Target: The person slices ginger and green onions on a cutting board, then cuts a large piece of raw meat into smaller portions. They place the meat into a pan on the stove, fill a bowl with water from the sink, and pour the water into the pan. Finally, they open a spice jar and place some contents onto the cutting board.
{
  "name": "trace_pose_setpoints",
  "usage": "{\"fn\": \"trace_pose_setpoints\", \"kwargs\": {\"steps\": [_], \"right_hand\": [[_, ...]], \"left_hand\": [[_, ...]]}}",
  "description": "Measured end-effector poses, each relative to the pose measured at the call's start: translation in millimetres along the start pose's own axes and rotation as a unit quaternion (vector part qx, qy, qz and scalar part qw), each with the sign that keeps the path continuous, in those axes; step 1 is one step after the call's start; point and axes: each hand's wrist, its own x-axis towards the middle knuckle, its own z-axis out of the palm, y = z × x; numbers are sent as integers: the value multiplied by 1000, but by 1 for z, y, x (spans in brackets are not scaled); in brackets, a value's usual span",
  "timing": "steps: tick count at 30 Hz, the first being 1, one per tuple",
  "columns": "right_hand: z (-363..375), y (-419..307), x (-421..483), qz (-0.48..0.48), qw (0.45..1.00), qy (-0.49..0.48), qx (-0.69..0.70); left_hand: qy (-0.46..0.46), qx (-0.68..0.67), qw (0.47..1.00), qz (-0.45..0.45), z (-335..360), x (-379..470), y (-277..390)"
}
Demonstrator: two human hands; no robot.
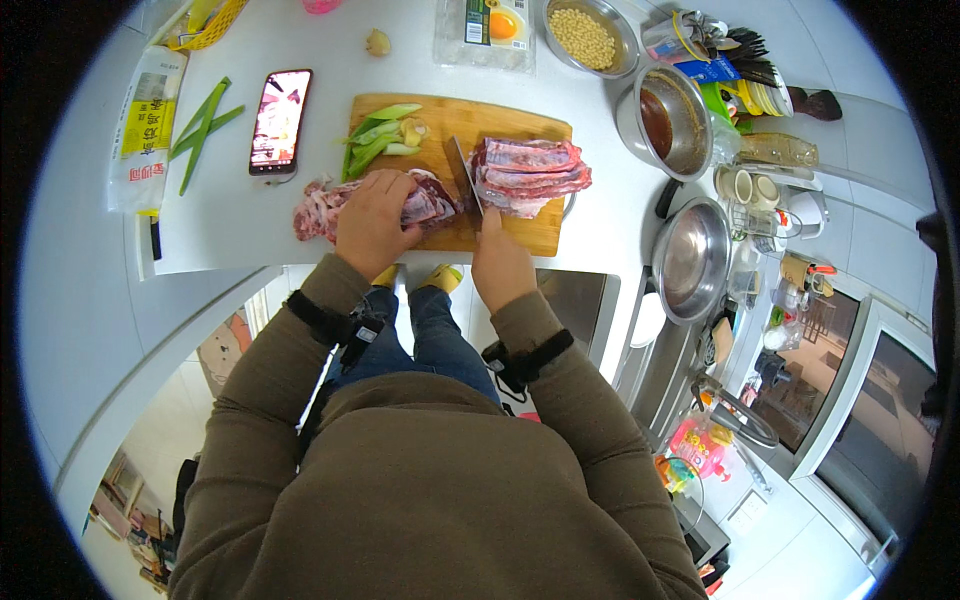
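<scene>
A wooden cutting board [442, 127] lies at the counter's front edge. My left hand [377, 217] rests on a piece of raw meat [319, 210] that overhangs the board's left side, its fingers pressed over the meat. My right hand [501, 262] grips a kitchen knife [466, 176], whose blade stands between this piece and a second portion of raw ribs [529, 169] on the right half of the board. The handle is mostly hidden by my fingers. Cut green onion [382, 135] and ginger-like slices [414, 130] lie at the board's upper left.
Left of the board are a smartphone [280, 122], green onion leaves [202, 131] and a plastic package [146, 131]. Behind it lie a garlic clove [378, 43] and an egg carton [484, 34]. Steel bowls stand right: one with beans [583, 37], one with dark sauce [657, 124], another metal basin [690, 259].
</scene>
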Motion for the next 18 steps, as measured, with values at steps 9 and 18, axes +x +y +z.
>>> {"fn": "trace_pose_setpoints", "kwargs": {"steps": [9, 18], "right_hand": [[-18, 3, 40, -50, 993, 76, 77], [-82, 89, -99, 148, 951, 136, 235]], "left_hand": [[-54, 0, 998, 22, -6, 0, 5], [-184, 70, 976, 95, -25, 16, 9]]}}
